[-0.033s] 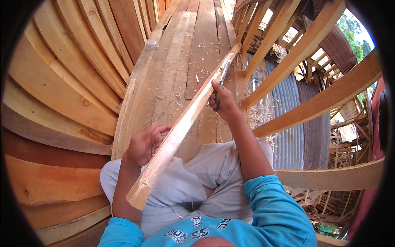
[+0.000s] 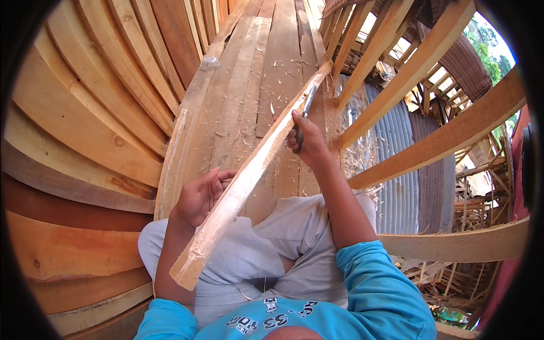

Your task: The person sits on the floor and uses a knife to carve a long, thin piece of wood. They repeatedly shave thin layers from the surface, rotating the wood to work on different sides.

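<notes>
A long pale strip of wood [image 2: 241, 184] slants across my lap, from near my left forearm up to the far right. Its bark side is stripped, leaving a bright, smooth face. My right hand [image 2: 309, 139] is closed round the dark handle of a knife [image 2: 309, 101], whose blade lies along the strip's far right edge. The right thumb rests close to the wood. Beneath the nearer half, my left hand [image 2: 198, 195] cradles the strip, palm up with fingers curled; the wood hides part of it.
Wood shavings lie scattered over the plank floor [image 2: 235, 96]. A small clear plastic piece [image 2: 209, 63] sits by the left boards. A wall of planks [image 2: 85, 124] rises at left. Wooden slats [image 2: 436, 133] stand at right, with corrugated metal sheets [image 2: 396, 170] beyond them.
The near end of the wood strip has shifted slightly down and to the left. My left hand has moved a little to the right; my right hand and the knife look unchanged.
</notes>
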